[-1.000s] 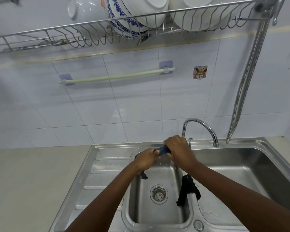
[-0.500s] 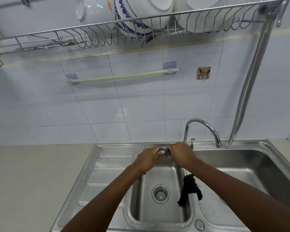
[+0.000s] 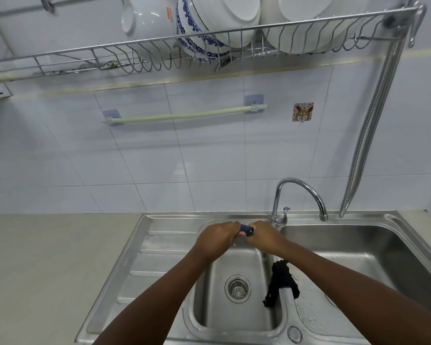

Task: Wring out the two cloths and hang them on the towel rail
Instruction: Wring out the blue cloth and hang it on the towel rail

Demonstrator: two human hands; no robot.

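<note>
Both fists hold a dark blue cloth (image 3: pixel 246 230) twisted tight over the small middle basin of the steel sink (image 3: pixel 144 252). My left hand (image 3: pixel 217 239) grips its left end and my right hand (image 3: pixel 265 236) its right end; only a short piece shows between the knuckles. A second, black cloth (image 3: pixel 278 282) hangs draped over the divider between the two basins, just below my right forearm. The pale green towel rail (image 3: pixel 184 115) is fixed to the tiled wall above, bare, between two lilac mounts.
A chrome tap (image 3: pixel 299 192) arches right behind my right hand. A wire dish rack (image 3: pixel 159 48) with bowls and plates juts out above the rail. A metal hose (image 3: pixel 368 125) hangs at the right. The beige counter (image 3: pixel 47 270) lies left of the drainboard.
My hands have closed in on each other, so less of the blue cloth shows, and its loose tail below the left hand is no longer visible. The black cloth has not moved.
</note>
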